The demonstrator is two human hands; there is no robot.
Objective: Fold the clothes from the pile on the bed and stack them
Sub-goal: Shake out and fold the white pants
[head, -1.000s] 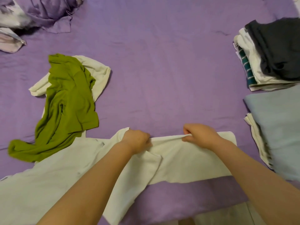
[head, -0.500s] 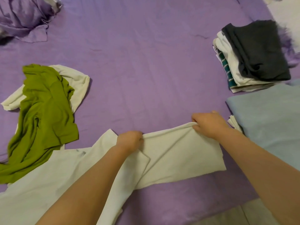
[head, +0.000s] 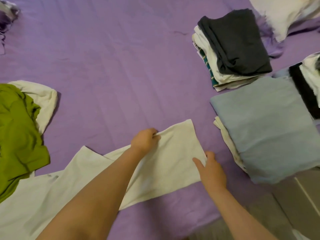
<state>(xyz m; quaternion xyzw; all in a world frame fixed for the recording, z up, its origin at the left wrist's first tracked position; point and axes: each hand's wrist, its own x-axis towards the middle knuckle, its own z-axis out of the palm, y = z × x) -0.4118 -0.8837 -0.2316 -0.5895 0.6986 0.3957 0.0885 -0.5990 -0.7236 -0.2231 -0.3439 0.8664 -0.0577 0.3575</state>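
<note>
Hands work a pale cream cotton garment [head: 169, 163] lying flat on the purple bedsheet [head: 121, 66]: left hand [head: 145, 141] pinches its far edge, right hand [head: 212, 172] pinches its right edge beside a folded light blue stack [head: 266, 129].

A bed [head: 121, 58] covered in a wrinkled purple sheet carries everything. Flat along its near edge lies a long white cotton garment [head: 173, 161]. At the left edge, a crumpled olive-green shirt [head: 17, 135] lies over a cream cloth [head: 46, 101]. On the right sit two folded stacks: a far one topped by a dark grey garment [head: 237, 40], a near one topped by a pale blue folded cloth [head: 265, 127]. A white pillow [head: 280, 13] rests in the far right corner.
</note>
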